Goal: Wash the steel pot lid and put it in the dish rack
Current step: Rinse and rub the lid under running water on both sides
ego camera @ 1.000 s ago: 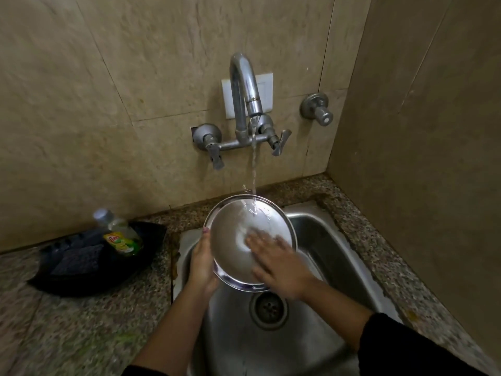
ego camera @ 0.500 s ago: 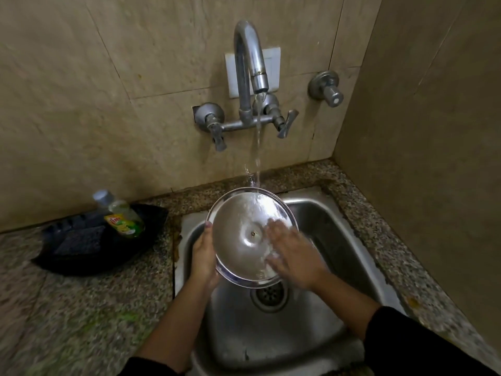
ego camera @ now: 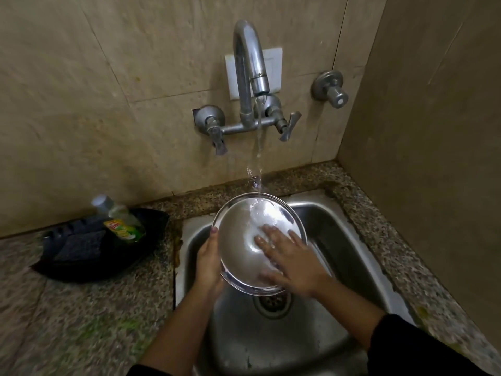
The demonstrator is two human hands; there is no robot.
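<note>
Gripping lid (ego camera: 244,229) rim: left hand (ego camera: 207,263) | right hand (ego camera: 294,263) flat, fingers spread, now covering lid centre

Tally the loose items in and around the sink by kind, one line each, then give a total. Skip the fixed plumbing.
Steel pot lid: 1, held over the sink by the left hand, with the right hand flat on it
Dish soap bottle: 1
Dark scrub pad: 1
Black tray: 1
Total: 4
</note>
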